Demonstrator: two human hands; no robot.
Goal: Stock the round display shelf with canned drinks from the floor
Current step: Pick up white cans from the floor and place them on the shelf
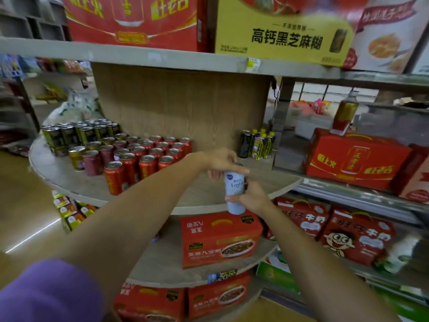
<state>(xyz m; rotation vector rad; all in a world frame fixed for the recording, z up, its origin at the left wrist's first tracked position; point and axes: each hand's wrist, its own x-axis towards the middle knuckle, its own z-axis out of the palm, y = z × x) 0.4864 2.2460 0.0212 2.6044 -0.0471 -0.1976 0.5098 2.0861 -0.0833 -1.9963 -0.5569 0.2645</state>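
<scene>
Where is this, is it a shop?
Most likely a grocery shop: rows of red cans on a round display shelf, boxed drinks stacked below, and a price tag on the shelf edge.

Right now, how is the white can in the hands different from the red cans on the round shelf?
The white can is pale with "RIO Light" lettering; the red cans are red with gold writing. The white can is gripped by the left hand at its top and the right hand near its bottom, in front of the round shelf; the red cans stand on it in rows. The white can is single; the red cans are many. Both are upright drink cans.
</scene>
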